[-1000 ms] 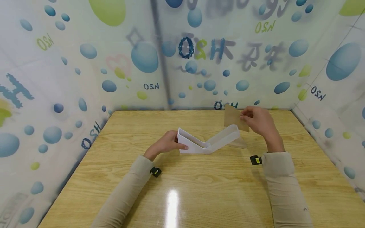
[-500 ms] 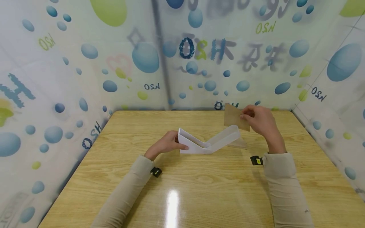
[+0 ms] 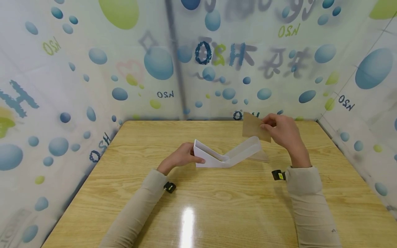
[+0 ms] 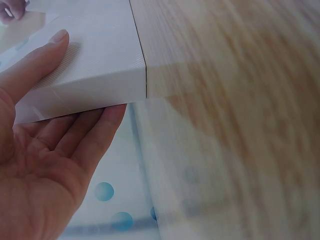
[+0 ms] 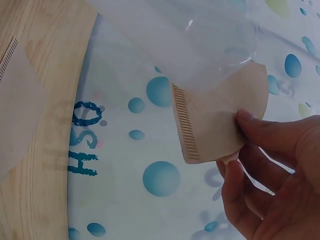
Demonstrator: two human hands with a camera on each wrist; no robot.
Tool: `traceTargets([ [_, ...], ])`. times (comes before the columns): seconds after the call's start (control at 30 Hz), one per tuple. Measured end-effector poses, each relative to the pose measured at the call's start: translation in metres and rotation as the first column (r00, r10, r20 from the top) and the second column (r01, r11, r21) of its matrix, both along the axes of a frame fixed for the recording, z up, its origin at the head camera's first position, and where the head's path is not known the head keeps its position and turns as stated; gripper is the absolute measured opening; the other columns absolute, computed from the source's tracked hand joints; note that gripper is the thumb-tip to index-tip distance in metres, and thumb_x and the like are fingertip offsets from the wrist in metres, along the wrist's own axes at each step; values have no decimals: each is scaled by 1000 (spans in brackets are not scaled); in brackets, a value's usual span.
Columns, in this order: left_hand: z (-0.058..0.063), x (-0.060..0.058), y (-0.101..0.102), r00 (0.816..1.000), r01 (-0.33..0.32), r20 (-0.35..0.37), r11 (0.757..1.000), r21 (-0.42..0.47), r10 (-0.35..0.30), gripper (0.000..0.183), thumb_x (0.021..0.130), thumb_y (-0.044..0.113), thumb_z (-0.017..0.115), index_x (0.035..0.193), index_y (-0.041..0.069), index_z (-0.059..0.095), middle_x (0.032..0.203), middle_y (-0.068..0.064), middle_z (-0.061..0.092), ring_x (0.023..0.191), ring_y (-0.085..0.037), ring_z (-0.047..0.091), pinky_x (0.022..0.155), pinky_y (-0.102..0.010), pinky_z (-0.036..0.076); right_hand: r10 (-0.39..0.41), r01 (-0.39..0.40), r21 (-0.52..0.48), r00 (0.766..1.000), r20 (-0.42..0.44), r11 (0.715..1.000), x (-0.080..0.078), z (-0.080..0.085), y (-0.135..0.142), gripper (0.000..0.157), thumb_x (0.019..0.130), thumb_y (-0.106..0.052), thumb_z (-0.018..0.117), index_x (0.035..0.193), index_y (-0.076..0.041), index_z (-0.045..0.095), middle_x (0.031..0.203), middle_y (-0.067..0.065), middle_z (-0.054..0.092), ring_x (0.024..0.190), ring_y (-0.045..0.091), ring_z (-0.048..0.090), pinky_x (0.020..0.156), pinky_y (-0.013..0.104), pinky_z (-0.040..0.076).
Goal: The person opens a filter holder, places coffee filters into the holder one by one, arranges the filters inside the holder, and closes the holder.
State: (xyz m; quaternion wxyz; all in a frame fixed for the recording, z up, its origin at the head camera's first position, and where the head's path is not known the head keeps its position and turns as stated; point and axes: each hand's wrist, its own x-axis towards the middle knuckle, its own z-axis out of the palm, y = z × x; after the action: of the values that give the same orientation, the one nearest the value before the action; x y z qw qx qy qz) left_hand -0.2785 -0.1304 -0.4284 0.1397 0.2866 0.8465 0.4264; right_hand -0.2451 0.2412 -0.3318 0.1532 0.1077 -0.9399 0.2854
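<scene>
In the head view my left hand [image 3: 183, 156] grips the tall end of a white open-topped case [image 3: 209, 159]. The left wrist view shows the thumb flat along the ribbed case wall [image 4: 107, 50] and the fingers behind it. A clear hinged lid [image 3: 243, 151] swings out to the right, tilted up. Above the lid's end, my right hand [image 3: 283, 131] pinches a brown paper coffee filter [image 3: 252, 126] by its side. Its crimped edge shows in the right wrist view, where the filter [image 5: 215, 122] partly overlaps the clear lid [image 5: 200, 45].
More brown coffee filter paper [image 3: 261, 157] lies on the wooden table [image 3: 235, 203], partly behind the lid; the right wrist view shows its crimped edge [image 5: 7, 57]. A curtain with blue and green spots [image 3: 217, 93] hangs behind the table's far edge.
</scene>
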Motion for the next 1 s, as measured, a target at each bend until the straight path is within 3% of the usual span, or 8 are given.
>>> traceTargets([
  [1.0,-1,-2,-1,1000,-1,3,1000,-6,1,34,91,15,81,122,5,70,108,-13,76,86,-12,71,73,-27,56,47,-48,-13,995,-90,999,8,7,-11,15,100,-19,70,105,-6,76,96,17,78,87,33,71,71,40,48],
])
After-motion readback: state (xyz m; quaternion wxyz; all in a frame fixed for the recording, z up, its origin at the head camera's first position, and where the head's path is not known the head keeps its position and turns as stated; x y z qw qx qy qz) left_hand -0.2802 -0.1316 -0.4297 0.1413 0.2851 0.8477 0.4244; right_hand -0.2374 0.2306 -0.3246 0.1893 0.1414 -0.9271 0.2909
